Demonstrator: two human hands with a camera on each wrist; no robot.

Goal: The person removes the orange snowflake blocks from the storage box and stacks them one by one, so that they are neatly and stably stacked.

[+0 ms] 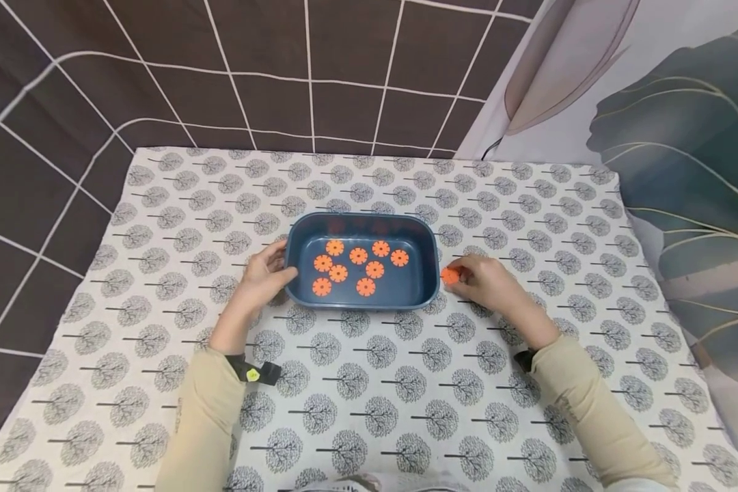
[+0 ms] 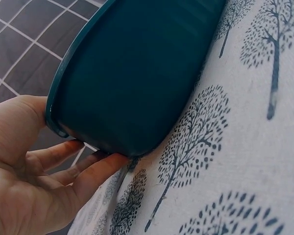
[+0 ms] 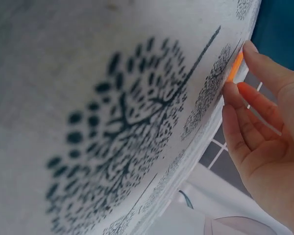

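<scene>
A dark blue plastic basin with rounded corners stands on the cloth. Scattered flat on its floor are several orange notched discs, each with a small dark centre hole. At its left end my left hand holds the basin, thumb at the rim; the left wrist view has the fingers against the outer wall. Just outside the right end, my right hand pinches one orange notched disc between thumb and fingers. That disc appears edge-on, partly hidden by the fingertips, in the right wrist view.
A white cloth with a tree print covers the table. Behind it hangs a dark curtain with white grid lines; a pale leaf-patterned curtain is at the right. A thin dark cord shows near the back edge.
</scene>
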